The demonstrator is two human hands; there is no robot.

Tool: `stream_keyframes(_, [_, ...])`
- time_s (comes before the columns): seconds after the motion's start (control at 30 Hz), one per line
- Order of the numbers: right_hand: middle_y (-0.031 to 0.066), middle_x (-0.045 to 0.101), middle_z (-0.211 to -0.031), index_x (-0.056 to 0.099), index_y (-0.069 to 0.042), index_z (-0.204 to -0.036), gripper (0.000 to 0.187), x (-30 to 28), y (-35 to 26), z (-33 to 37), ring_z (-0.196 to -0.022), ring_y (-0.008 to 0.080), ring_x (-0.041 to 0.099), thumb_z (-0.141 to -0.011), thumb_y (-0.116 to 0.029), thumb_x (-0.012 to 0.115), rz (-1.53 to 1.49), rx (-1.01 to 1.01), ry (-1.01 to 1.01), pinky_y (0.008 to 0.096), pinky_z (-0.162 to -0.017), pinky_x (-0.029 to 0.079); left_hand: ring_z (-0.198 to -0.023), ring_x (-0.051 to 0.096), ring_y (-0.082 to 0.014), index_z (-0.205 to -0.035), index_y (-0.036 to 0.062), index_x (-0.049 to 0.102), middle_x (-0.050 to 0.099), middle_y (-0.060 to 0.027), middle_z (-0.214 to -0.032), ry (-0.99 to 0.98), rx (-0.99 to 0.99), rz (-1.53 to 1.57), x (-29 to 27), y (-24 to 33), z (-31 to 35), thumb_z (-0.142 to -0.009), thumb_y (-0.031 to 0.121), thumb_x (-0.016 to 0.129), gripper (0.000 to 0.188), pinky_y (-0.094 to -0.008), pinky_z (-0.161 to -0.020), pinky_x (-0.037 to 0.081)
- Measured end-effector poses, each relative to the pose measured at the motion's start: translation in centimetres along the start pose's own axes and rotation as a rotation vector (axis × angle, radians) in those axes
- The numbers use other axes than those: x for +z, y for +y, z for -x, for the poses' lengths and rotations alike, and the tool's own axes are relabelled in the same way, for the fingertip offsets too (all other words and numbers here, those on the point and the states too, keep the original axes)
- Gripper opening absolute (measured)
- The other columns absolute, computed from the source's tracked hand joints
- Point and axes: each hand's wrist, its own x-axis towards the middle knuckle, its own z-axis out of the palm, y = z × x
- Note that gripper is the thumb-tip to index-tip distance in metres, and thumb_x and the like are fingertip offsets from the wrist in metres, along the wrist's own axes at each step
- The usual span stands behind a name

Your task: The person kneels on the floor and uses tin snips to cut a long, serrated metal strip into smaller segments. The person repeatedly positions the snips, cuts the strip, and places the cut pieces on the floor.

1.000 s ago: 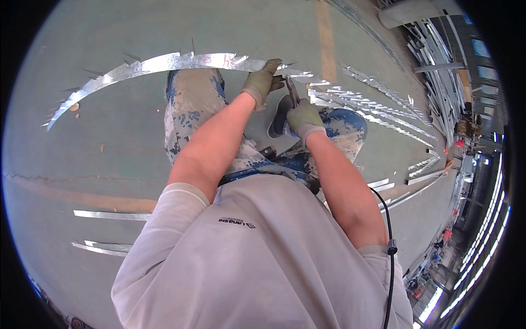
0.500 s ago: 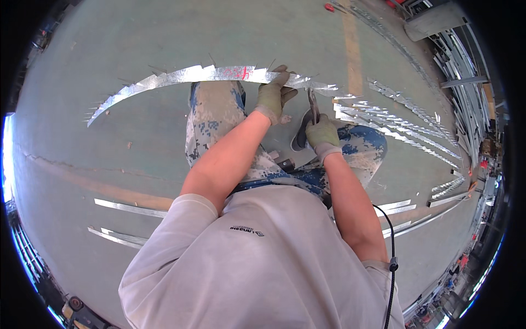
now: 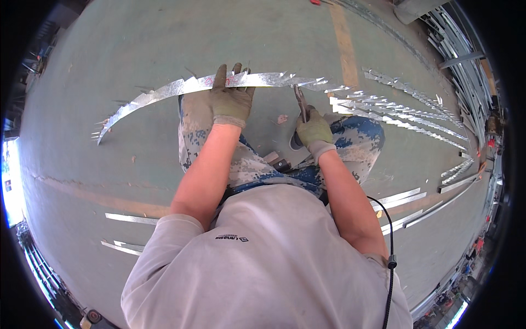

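Note:
A long, curved metal strip (image 3: pixel 178 88) runs across in front of my knees, its outer edge cut into pointed, bent-up tabs. Red marks show on its middle. My gloved left hand (image 3: pixel 232 101) grips that marked part, one finger crossing the front while other fingertips poke above the far edge. In my gloved right hand (image 3: pixel 315 129) is a pair of dark pliers (image 3: pixel 301 100). Their jaws reach up to the strip's near edge, right of my left hand; I cannot tell whether they bite on it.
More notched metal strips (image 3: pixel 408 115) lie fanned out on the floor at the right. Plain flat strips (image 3: pixel 131 219) rest at the lower left, with others (image 3: pixel 402 198) at the lower right. Long metal profiles (image 3: pixel 457 60) are stacked along the far right. A dark cable (image 3: pixel 390 236) hangs beside my right arm.
My left hand has slid left along the strip to the red marks, its fingers more spread. The pliers and my right hand have shifted slightly left.

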Motion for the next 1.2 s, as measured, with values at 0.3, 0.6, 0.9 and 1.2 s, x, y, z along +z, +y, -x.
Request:
stream_keyframes(0.3, [0.0241,0.066,-0.128,0.06,-0.008,-0.129,0.053,-0.8,0.1,0.4,-0.12,0.0394,0.064,-0.092,-0.045,0.064,-0.035,-0.016,-0.002,0.0495,-0.1,0.051,-0.128,0.056,-0.0366,-0.134,0.0083,0.053,0.057,-0.0166,-0.139,-0.056,-0.024,-0.082,0.4,-0.2,0.4,-0.106,0.037,0.052,0.04,-0.0546,-0.108,0.048])
stream_keyframes(0.6, [0.0294,0.069,-0.113,0.056,-0.003,-0.126,0.047,-1.3,0.0,0.7,-0.109,0.0467,0.065,-0.092,-0.036,0.06,-0.099,-0.091,-0.002,0.0512,-0.095,0.051,-0.124,0.059,-0.0359,-0.129,0.0055,0.054,0.064,-0.0147,-0.126,-0.064,0.04,-0.18,-0.2,-0.4,-0.7,-0.108,0.033,0.051,0.035,-0.0542,-0.109,0.05])
stream_keyframes(0.9, [0.0277,0.068,-0.118,0.055,-0.003,-0.128,0.046,-0.4,-0.3,0.0,-0.112,0.044,0.066,-0.094,-0.034,0.059,-0.035,-0.051,-0.019,0.0499,-0.097,0.052,-0.124,0.059,-0.0353,-0.132,0.005,0.053,0.063,-0.0147,-0.126,-0.032,0.051,-0.207,-0.1,-0.8,-0.8,-0.109,0.033,0.047,0.037,-0.0528,-0.108,0.052])
stream_keyframes(1.2, [0.0292,0.067,-0.12,0.053,-0.01,-0.133,0.042,-1.3,-1.1,1.8,-0.115,0.0459,0.065,-0.092,-0.02,0.057,0.073,0.003,0.041,0.0522,-0.097,0.052,-0.122,0.061,-0.0369,-0.13,0.0022,0.055,0.063,-0.0179,-0.126,-0.026,-0.012,-0.121,0.1,-0.4,-0.6,-0.107,0.029,0.053,0.035,-0.0518,-0.103,0.056])
